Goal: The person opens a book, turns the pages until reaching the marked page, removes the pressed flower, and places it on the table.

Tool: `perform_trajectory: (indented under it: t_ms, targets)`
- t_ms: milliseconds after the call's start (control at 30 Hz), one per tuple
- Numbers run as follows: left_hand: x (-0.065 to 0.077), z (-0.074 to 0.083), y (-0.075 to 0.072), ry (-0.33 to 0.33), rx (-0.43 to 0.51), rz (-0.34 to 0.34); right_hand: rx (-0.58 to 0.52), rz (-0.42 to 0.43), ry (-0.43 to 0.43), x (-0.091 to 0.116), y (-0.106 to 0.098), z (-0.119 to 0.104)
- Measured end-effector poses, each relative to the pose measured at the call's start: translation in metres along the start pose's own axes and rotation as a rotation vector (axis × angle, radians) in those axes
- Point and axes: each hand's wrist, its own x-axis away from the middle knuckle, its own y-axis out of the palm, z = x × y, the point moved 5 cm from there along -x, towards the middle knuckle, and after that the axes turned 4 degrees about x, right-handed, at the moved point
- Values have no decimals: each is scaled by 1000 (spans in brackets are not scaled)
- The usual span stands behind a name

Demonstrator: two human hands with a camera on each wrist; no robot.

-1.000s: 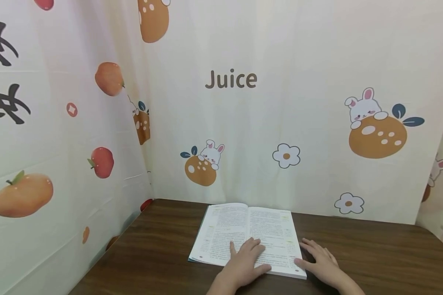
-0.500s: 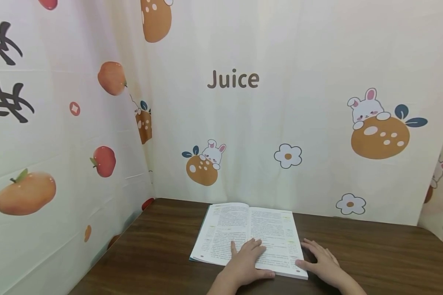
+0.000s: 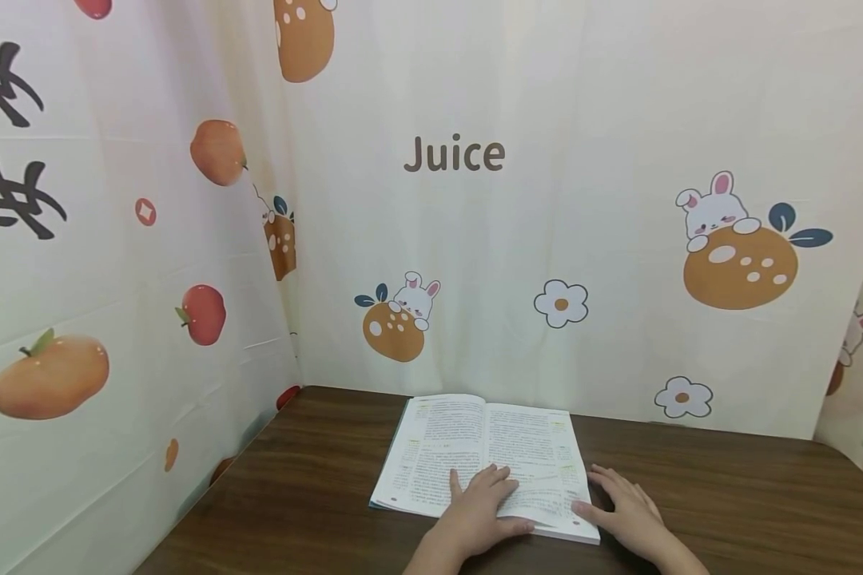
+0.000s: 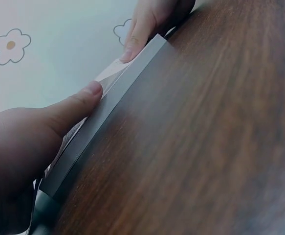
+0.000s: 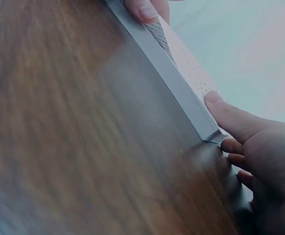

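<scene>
An open book [image 3: 451,423] lies on the dark wooden table, its pages full of small print. My left hand [image 3: 471,515] rests across the lower middle of the right-hand page, fingers spread; its thumb [image 4: 86,98] lies along the book's near edge. At the lower right corner, my right hand [image 3: 629,515] has its thumb on the page [image 5: 184,61] and its other fingers beside the book's right edge. Between the two thumbs the top page bulges up from those below, leaving a gap seen in both wrist views.
The wooden table [image 3: 726,495] extends to both sides of the book. Behind it hangs a pale curtain [image 3: 489,239] printed with rabbits, oranges and flowers, and another printed curtain [image 3: 115,279] stands along the left side.
The right thumb has slid slightly left, and the right-hand page has buckled up near its lower corner. My left thumb shifted a little; the left hand otherwise stays put.
</scene>
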Motion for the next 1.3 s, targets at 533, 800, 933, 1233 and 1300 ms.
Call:
perform_trajectory:
  t_ms: [533, 800, 933, 1233, 1300]
  targets:
    - [0, 1, -2, 28, -22, 51, -67, -18, 67, 3, -5, -4]
    - [0, 2, -8, 8, 4, 187, -27, 29, 3, 2, -3, -2]
    - [-1, 1, -16, -22, 69, 314, -11, 39, -11, 2, -2, -2]
    - [6, -23, -46, -113, 318, 706, -11, 24, 23, 0, 0, 0]
    - [9, -32, -53, -148, 427, 755, -10, 22, 27, 0, 0, 0]
